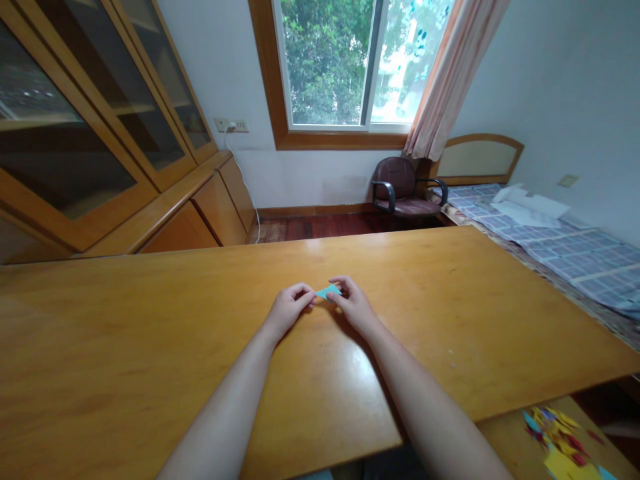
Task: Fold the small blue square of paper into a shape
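Observation:
A small folded piece of light blue paper [329,291] is held just above the middle of a large wooden table [150,320]. My left hand [289,308] pinches its left end with curled fingers. My right hand [351,303] pinches its right end the same way. Both forearms reach in from the bottom of the view. Most of the paper is hidden between my fingertips.
A lower surface at the bottom right carries several coloured paper pieces [560,440]. Glass-door wooden cabinets [100,133] line the left wall. Beyond the table stand a dark office chair [400,190], a bed [565,247] on the right and a window [360,60].

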### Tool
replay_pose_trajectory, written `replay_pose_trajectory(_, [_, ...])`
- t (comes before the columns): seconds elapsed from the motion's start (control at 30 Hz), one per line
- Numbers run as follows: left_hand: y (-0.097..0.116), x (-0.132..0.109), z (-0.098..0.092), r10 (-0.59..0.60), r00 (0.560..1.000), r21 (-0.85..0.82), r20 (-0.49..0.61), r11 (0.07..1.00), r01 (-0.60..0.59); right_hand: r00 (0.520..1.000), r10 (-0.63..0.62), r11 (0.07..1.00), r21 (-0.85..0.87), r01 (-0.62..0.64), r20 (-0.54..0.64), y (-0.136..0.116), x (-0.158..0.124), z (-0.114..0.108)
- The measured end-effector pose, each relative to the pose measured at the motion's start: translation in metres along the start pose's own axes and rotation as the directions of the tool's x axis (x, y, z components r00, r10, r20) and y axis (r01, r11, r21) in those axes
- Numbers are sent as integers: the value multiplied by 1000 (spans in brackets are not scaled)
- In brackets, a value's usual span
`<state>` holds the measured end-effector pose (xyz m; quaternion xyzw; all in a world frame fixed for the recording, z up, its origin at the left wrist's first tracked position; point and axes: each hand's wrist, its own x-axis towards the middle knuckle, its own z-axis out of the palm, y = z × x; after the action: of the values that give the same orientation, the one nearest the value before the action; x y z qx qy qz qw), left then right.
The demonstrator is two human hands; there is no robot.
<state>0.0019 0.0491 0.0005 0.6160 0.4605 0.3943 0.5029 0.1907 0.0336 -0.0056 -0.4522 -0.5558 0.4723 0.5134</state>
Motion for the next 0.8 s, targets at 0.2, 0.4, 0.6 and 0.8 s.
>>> replay_pose_trajectory(0.2, [1, 0, 2, -13, 1000, -29, -2, 999, 13, 1000, -8, 1000, 1, 8, 4, 4, 0, -1])
replay_pose_trajectory(0.4, [1, 0, 1, 2, 1000, -12, 4, 1000, -2, 1000, -19, 1000, 7, 19, 1, 5, 0, -1])
replay_pose_trajectory(0.6, [9, -5, 3, 196, 979, 225, -59, 958, -178, 1000, -15, 999, 48, 16, -9, 5, 1, -1])
replay_pose_trajectory(0.8, [15, -8, 7, 428, 903, 286, 27, 863, -417, 1000, -7, 994, 110, 8, -8, 5, 1, -1])
